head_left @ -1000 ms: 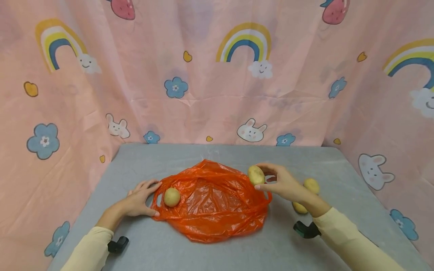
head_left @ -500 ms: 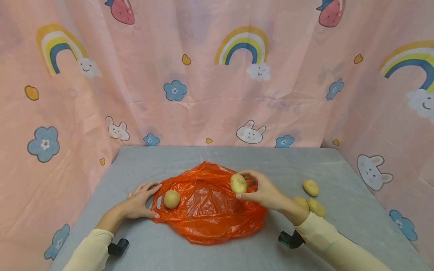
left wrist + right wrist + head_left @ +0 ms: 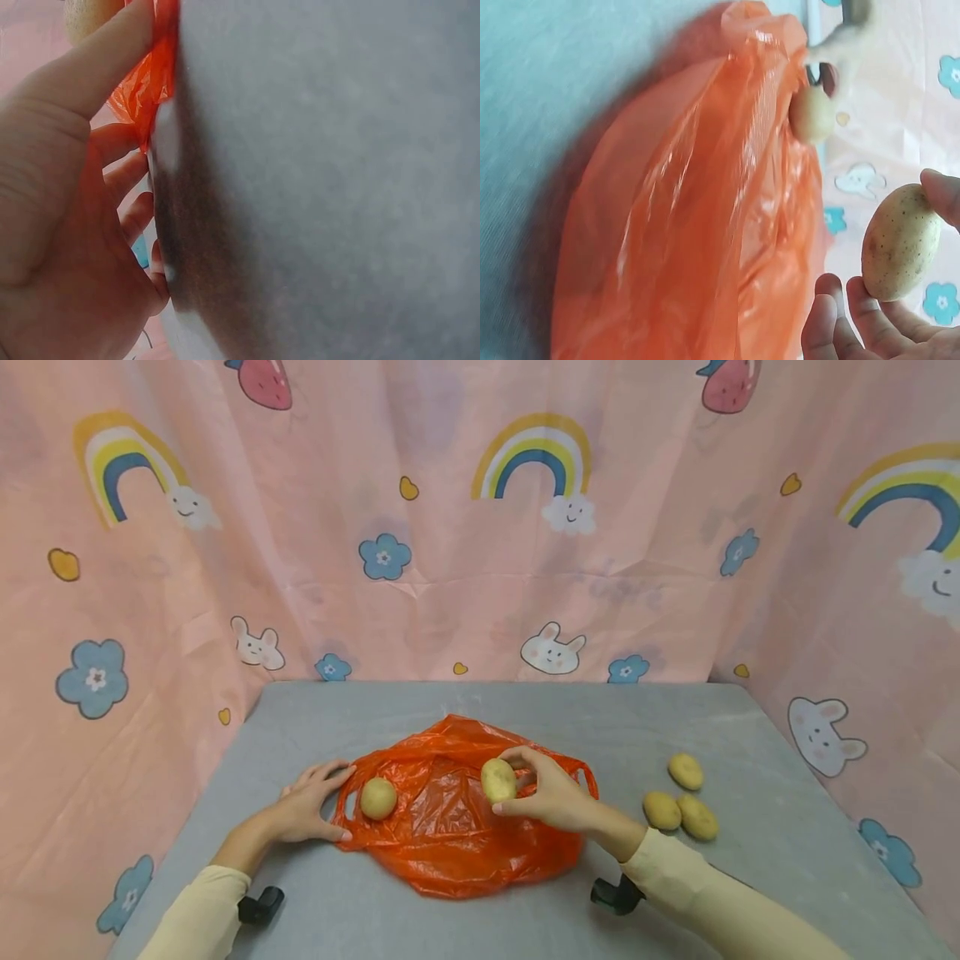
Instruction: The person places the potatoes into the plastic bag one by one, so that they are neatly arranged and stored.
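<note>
Right hand [image 3: 555, 793] moved left over the bag [image 3: 450, 864]; fingers [image 3: 875, 324] pinch a potato [image 3: 497, 781].

A pink curtain [image 3: 465, 602] printed with rainbows [image 3: 532, 435] and rabbits [image 3: 551, 655] hangs behind a grey, perhaps cloth-covered table [image 3: 637, 718].

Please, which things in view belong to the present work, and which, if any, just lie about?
Seemingly in the work:
orange bag, touched by left hand
potato in right hand
round tan item on bag
probably three loose potatoes

Only surroundings:
gray table
patterned curtain
</note>
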`<state>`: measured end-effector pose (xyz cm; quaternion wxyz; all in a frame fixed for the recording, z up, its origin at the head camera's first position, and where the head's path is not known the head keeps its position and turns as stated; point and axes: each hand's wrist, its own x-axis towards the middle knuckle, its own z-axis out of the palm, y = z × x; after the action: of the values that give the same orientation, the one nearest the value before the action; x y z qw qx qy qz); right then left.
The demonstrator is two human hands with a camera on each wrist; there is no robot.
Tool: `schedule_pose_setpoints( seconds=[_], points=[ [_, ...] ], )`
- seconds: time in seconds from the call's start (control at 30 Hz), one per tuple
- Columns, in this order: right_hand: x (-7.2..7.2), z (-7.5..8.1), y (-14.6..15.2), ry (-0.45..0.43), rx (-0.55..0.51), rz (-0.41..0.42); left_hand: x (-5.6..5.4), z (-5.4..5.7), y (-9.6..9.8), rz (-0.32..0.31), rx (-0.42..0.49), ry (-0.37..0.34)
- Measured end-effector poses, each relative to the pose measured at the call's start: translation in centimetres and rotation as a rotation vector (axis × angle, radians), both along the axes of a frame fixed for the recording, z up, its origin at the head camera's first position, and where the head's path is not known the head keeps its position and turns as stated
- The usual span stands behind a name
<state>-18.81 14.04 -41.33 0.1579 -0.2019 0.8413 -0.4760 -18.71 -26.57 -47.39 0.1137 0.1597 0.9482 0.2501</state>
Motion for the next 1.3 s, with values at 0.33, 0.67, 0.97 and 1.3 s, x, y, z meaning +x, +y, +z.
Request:
schedule_pose_setpoints(
  seconds=[0.33, 0.67, 0.97, 1.3],
  points=[
    [0.2, -0.9, -3.4, -0.066, 0.007, 0.032, -0.1, 0.0, 0.0, -0.007, -0.005, 0.003],
    [0.3, -0.8, -6.5, -0.165, 0.006, 0.042, -0.2, 0.1, 0.1, -0.005, -0.006, -0.003],
    [0.3, -1.1, -9.5, -0.181, 0.054, 0.004, -0.2, 0.0, 0.0, -0.011, -0.01, -0.006],
    [-0.3, -1.7, -11.6, -0.128, 0.179, -0.065, -0.2, 0.1, 0.0, -0.017, -0.009, -0.004]
  ],
)
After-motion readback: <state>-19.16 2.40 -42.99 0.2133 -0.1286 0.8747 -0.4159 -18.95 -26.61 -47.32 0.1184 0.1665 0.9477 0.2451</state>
